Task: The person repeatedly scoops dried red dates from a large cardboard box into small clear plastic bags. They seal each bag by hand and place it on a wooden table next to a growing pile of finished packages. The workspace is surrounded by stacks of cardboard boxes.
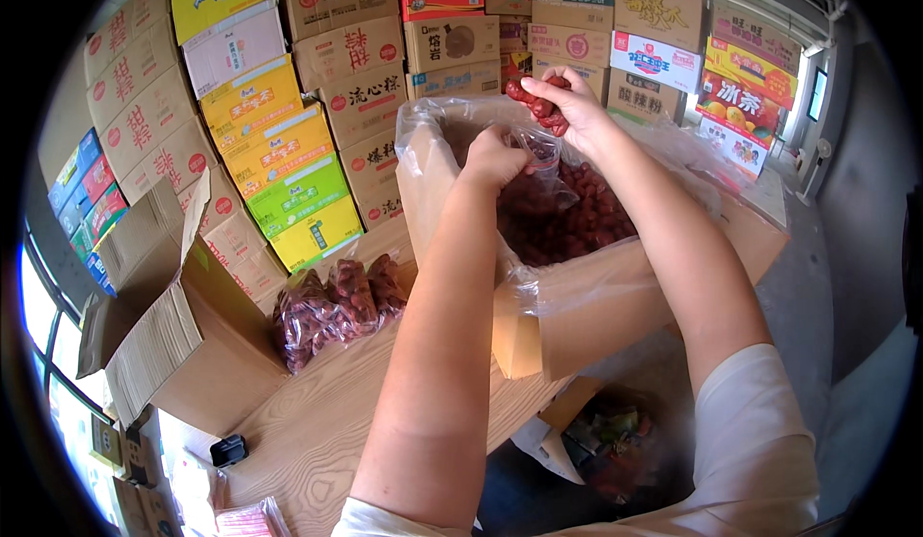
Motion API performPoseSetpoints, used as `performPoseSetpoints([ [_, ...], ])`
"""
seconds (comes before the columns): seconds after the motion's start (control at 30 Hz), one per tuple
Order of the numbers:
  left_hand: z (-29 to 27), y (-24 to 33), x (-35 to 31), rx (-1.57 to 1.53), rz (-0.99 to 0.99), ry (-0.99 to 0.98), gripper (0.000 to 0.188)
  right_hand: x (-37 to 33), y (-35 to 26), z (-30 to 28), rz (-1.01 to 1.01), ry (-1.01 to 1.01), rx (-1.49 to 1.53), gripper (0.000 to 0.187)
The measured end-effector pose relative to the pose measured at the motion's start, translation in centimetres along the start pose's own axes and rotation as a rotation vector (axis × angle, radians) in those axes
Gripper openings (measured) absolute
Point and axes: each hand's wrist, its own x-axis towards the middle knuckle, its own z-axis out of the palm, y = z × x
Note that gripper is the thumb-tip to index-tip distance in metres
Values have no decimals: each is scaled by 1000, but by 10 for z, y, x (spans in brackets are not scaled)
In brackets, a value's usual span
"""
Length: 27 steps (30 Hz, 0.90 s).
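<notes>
A large cardboard box (606, 311), lined with clear plastic film, holds a heap of dark red dried dates (594, 212). Over its far left part, my left hand (495, 159) is closed on the edge of a small clear plastic bag (550, 174); the bag hangs above the heap. Raised to the right of it, my right hand (575, 106) grips a handful of red dates (540, 109), which show beyond the fingers. Part of the left hand's grip is hidden behind its back. Filled clear bags of dates (341, 304) lie on the wooden table, left of my left forearm.
An open cardboard carton (207, 345) stands on the table (317, 431) at left. Near it lie a small black object (229, 451) and pink packets (252, 520). Stacked cartons (351, 109) rise behind. Below the table's right edge sits a container of mixed items (620, 441).
</notes>
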Motion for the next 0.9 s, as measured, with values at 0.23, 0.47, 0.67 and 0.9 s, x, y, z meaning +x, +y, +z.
performPoseSetpoints([
  [0.23,-4,17,-12,-177,-49,-42,51,-7,16,18,-126,174,-73,47],
  [0.47,-6,30,-23,-191,-51,-61,50,-8,20,7,-21,159,34,31],
  [0.67,-7,13,-10,-19,-89,-35,58,-5,14,3,109,103,124,24],
  [0.9,-7,20,-14,-39,-127,-12,63,-4,11,-1,147,-18,21,30],
])
